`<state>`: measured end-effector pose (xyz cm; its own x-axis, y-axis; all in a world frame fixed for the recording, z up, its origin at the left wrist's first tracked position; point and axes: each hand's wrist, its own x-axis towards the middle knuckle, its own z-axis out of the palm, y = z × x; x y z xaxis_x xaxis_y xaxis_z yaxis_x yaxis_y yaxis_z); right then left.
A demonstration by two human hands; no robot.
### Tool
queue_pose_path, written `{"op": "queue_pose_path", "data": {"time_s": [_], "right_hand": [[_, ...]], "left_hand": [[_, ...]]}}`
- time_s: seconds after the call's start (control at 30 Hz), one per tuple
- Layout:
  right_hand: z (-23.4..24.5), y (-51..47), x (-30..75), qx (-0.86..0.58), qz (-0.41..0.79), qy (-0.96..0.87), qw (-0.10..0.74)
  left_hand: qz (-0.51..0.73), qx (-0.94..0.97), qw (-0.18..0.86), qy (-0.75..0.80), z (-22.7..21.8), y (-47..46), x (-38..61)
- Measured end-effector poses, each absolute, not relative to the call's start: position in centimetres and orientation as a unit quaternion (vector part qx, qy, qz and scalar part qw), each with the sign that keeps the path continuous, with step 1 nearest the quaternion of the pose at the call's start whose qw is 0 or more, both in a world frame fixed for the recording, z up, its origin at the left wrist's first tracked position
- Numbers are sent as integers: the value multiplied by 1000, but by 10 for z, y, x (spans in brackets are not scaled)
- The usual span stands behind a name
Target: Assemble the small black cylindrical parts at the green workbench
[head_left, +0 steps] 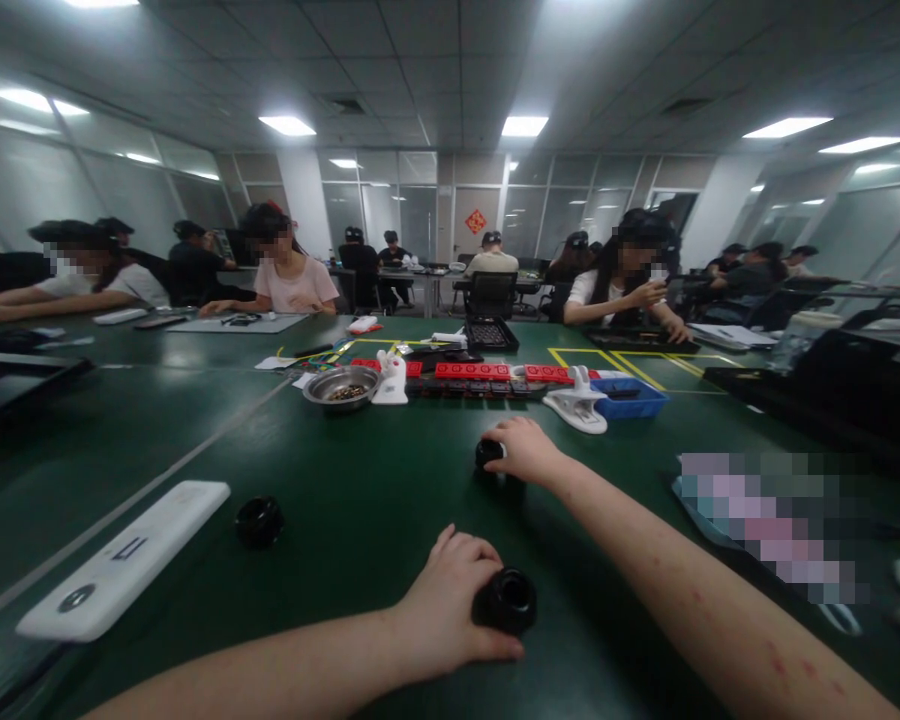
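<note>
My left hand (450, 598), low in the middle of the view, is curled around a black round part (514, 598) with a hole in its top. Its thumb lies along the near side and the fingers reach around the far side. Farther out on the green table (360, 470), my right hand (526, 450) has its fingers closed on a second black round part (487, 455), partly hidden by the hand. A third black round part (260, 521) lies to the left, apart from both hands.
A long white device (131, 560) lies at left. Ahead are a metal bowl (343, 388) of small pieces, white clamps (579, 402), red blocks (472, 371) and a blue tray (631, 398). A blurred packet (765, 530) lies right of my right forearm. Several people sit beyond.
</note>
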<state>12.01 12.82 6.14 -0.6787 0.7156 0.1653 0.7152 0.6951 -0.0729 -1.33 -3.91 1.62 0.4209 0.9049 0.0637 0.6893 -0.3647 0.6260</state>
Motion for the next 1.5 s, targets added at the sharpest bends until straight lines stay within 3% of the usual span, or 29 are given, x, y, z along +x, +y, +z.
{"op": "queue_pose_path", "data": {"time_s": [0.23, 0.3, 0.37, 0.6, 0.83, 1.0, 1.2, 1.5], "right_hand": [[91, 84, 128, -416, 22, -887, 199], [95, 51, 135, -407, 116, -869, 257], [90, 16, 142, -391, 182, -875, 220], [51, -37, 148, -376, 135, -893, 207], [50, -31, 165, -296, 285, -881, 234], [45, -29, 167, -361, 256, -860, 253], [45, -24, 167, -289, 270, -881, 261], [50, -29, 161, -324, 230, -882, 254]], "left_hand": [[206, 805, 258, 492, 14, -39, -15], [207, 806, 255, 492, 13, -39, -14], [205, 807, 254, 492, 12, -39, -14], [191, 814, 232, 497, 13, -40, -11], [196, 811, 241, 495, 15, -40, -12], [209, 808, 238, 497, 12, -39, -12], [205, 809, 252, 490, 9, -37, -13], [217, 801, 239, 504, 5, -37, -11]]}}
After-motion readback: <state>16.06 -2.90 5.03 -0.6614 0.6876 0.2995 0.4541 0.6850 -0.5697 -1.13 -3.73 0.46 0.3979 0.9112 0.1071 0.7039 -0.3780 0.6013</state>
